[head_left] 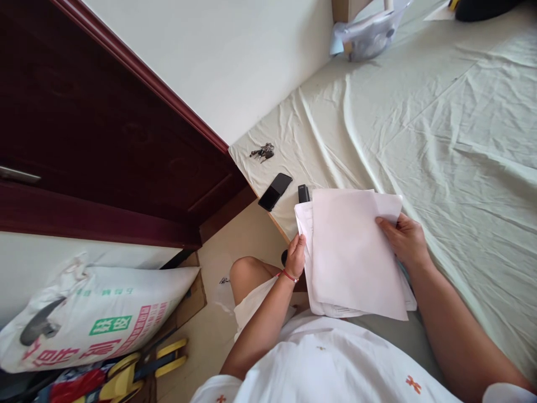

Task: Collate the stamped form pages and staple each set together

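A stack of white paper sheets (pixel 350 254) lies over my lap and the edge of a bed. My left hand (pixel 296 256), with a red string at the wrist, grips the stack's left edge. On the right edge my right hand (pixel 406 239) holds the sheets, thumb on top. A black stapler (pixel 303 193) peeks out just beyond the stack's far left corner. A black phone (pixel 275 191) lies on the sheet a little farther left.
The pale green bed sheet (pixel 440 140) spreads ahead and to the right. A bunch of keys (pixel 263 151) lies near the bed's corner. A dark red door (pixel 92 140) stands at left, a printed sack (pixel 92 316) below it, and a plastic bag (pixel 369 31) at the far wall.
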{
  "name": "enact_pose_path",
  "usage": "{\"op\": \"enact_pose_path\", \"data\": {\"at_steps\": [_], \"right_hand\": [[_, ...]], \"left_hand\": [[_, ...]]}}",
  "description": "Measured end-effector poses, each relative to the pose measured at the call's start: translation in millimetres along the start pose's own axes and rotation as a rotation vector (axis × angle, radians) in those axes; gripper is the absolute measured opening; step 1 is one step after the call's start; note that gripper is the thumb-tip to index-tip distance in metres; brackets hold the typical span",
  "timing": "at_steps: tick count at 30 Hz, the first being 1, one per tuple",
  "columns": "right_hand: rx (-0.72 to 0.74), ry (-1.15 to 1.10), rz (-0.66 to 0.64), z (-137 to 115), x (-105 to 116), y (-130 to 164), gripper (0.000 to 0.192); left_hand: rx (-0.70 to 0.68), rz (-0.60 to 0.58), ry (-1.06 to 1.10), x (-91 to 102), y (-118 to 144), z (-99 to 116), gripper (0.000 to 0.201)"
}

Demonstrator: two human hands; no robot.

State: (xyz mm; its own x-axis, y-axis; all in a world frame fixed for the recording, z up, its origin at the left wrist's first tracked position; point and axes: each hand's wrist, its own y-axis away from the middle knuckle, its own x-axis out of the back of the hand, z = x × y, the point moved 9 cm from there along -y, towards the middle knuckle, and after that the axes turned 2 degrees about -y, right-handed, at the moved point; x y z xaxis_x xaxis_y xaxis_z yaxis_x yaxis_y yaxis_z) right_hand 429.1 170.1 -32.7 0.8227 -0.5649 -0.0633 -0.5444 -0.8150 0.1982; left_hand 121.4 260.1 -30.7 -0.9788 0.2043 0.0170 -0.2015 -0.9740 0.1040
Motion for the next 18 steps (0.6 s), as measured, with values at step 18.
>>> {"op": "enact_pose_path", "data": {"at_steps": [18], "right_hand": [[0.076, 0.294, 0.031, -9, 11, -1, 0.03]], "left_hand": [[0.004, 0.093, -0.089, 13.2, -1, -7, 0.052]]}}
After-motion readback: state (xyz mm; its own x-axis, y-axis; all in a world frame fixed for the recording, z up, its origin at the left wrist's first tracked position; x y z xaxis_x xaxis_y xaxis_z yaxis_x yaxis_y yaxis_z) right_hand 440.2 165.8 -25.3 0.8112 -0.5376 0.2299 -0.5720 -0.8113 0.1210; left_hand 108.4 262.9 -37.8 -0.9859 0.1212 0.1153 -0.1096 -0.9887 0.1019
